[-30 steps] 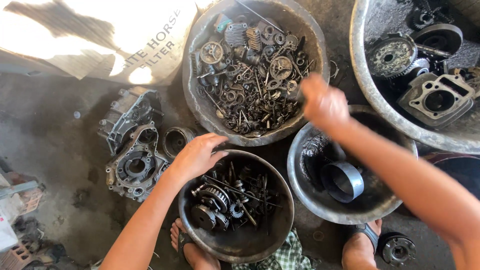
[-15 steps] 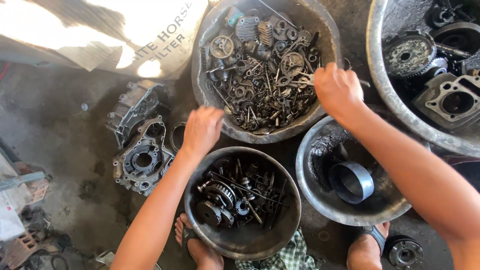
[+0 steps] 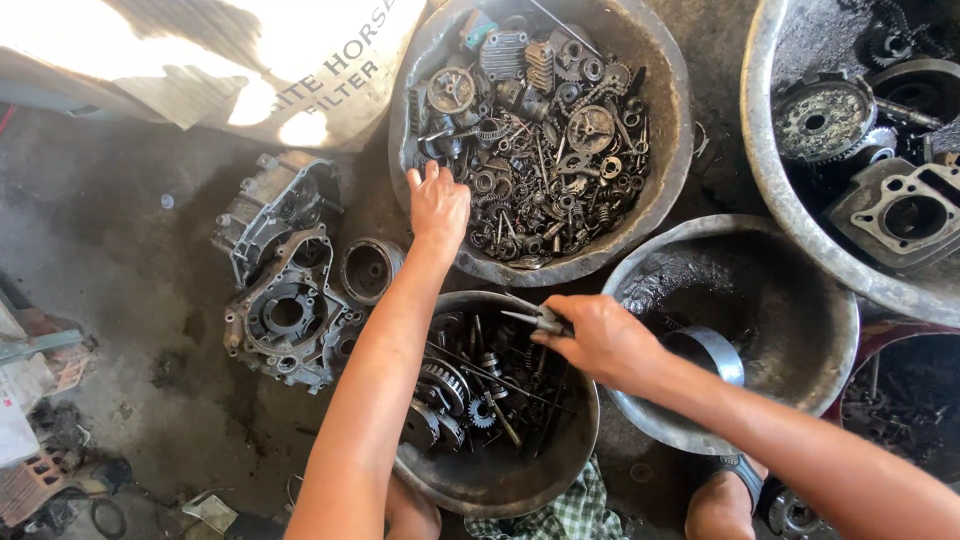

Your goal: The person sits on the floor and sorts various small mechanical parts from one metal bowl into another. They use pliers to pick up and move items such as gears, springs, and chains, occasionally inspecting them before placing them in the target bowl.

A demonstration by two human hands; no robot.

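1. A huge metal basin [image 3: 760,150], cut off by the upper right edge of the frame, holds a cylinder block [image 3: 900,215] and a sprocket wheel [image 3: 822,118]; its far side is out of view
2. The big round pan [image 3: 672,150] at top centre is heaped with small gears, springs, bolts and washers, too tangled to tell apart one by one
3. A grimy bowl [image 3: 830,340] at right centre carries a shiny metal ring [image 3: 712,352], partly hidden behind the right wrist
4. The dark bowl [image 3: 500,480] at bottom centre holds gear wheels and thin rods; the left forearm covers its left part
5. An engine crankcase [image 3: 285,270] lies on the floor at left centre, with a small round housing [image 3: 368,268] just beside it
6. The left hand [image 3: 438,205] now lies on the near rim of the big round pan, fingers spread into the parts; half a second ago it hovered lower, short of that rim
7. The right hand [image 3: 600,340] has dropped from the pan's right edge to above the dark bowl, clamped on thin metal pieces [image 3: 535,318] whose kind is hard to make out
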